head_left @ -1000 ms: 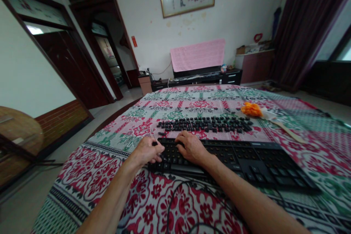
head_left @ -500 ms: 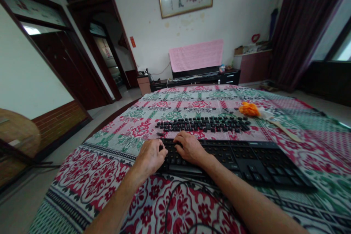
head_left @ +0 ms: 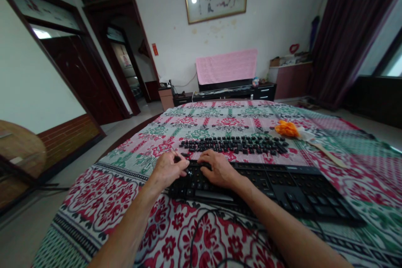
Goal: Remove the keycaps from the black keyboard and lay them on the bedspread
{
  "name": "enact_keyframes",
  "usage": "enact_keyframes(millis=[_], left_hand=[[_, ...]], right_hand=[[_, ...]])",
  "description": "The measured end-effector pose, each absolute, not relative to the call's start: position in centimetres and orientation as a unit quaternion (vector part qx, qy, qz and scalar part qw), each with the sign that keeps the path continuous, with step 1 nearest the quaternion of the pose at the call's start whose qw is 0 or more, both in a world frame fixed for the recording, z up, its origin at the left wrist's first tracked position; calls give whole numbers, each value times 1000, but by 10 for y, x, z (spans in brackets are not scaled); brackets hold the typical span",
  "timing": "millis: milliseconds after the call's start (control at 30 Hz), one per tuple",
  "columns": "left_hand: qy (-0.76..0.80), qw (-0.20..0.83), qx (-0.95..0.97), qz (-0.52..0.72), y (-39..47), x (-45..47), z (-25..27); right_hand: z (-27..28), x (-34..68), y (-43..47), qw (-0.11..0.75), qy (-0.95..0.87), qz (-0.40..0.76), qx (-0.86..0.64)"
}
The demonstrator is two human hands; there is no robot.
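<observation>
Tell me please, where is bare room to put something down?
Bare tablecloth lies between the loose keys and its far edge, and left of the left hand. Crowded: the keyboard, right hand on it, cable in front.

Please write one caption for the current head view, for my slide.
Left hand and right hand at a black keyboard, loose black keycaps lying beyond it on a patterned tablecloth.

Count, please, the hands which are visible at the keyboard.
2: the left hand at the left end of the keyboard, and the right hand over its left half. No other hands show.
</observation>
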State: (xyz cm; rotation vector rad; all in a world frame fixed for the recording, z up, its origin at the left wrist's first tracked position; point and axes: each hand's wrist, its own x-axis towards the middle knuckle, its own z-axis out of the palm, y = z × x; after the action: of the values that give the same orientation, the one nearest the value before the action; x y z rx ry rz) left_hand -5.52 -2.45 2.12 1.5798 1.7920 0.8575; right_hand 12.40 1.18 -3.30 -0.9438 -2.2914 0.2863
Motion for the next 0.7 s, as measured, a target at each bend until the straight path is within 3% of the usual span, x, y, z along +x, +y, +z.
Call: enact_keyframes(millis=[367, 600, 700], left_hand=[[624, 382, 541, 414, -26, -46, 18], [593, 364, 551, 461, -25, -41, 16], [587, 364, 554, 464, -24, -40, 13]], right_hand=[[-22, 111, -2, 311, -848, 248, -349], [-18, 106, 0, 313, -780, 349, -415], [-19, 105, 2, 327, -768, 341, -432]])
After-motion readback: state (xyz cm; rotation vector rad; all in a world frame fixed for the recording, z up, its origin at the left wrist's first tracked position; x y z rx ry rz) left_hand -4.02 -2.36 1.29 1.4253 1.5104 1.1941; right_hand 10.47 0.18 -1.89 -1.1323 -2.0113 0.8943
